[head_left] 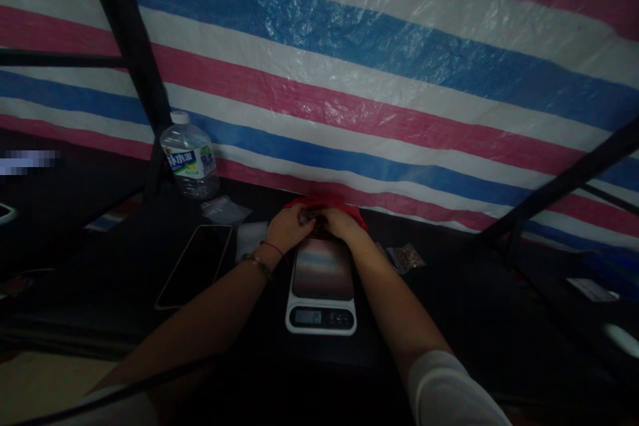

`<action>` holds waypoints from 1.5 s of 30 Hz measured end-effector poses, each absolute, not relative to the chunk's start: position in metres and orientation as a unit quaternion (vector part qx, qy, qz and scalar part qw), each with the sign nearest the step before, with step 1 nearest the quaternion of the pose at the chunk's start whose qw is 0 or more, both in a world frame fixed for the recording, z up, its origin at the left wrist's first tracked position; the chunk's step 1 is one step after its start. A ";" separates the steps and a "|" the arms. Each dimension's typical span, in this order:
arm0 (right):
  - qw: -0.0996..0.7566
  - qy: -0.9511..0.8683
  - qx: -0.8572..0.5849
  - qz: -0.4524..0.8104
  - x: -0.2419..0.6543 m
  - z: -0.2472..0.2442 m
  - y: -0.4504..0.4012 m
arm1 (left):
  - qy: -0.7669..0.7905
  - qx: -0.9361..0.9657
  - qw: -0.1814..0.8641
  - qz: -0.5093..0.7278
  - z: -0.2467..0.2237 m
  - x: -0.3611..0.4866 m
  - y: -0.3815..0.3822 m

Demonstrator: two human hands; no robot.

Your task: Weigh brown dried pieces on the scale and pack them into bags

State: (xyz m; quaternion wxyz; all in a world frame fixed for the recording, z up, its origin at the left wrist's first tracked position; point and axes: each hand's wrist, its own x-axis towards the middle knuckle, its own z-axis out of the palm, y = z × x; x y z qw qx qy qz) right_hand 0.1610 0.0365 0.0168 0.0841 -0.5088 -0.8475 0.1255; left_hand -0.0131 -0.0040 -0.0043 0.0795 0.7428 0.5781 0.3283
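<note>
Both hands reach past a white kitchen scale [323, 273] to a red bag [319, 202] at its far edge. My left hand [291, 225] is closed, and a small dark, shiny item [307, 215] shows at its fingertips; its kind is too dim to tell. Close beside it, my right hand [338, 221] bends inward over the bag's opening, its fingertips hidden among dark contents. The scale has a shiny dark plate and a lit display [308, 317], whose digits I cannot read surely.
Left of the scale lie a phone [197, 266], a clear plastic bag [225, 210] and a large clear bottle [190, 158]. A small filled packet [407, 257] lies to the right. Striped sheeting [349, 80] hangs behind, with a dark metal post [127, 33] at left.
</note>
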 end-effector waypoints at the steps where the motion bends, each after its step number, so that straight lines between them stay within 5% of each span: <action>1: 0.078 -0.849 -0.510 0.115 0.162 0.018 0.037 | 0.580 0.744 0.082 0.323 -0.005 -0.013 -0.003; 13: 0.324 -0.811 -0.438 0.213 0.150 0.023 0.036 | 0.564 0.775 0.097 0.270 -0.003 -0.012 -0.001; 33: 0.275 -0.848 -0.437 0.117 0.151 0.033 0.036 | 0.594 0.742 0.109 0.291 -0.007 -0.012 0.003; 40: 0.083 -0.842 -0.524 0.100 0.161 0.024 0.031 | 0.558 0.749 0.103 0.343 -0.006 -0.014 0.001; 45: 0.056 -0.842 -0.528 0.100 0.160 0.018 0.033 | 0.569 0.744 0.100 0.335 -0.008 -0.013 0.002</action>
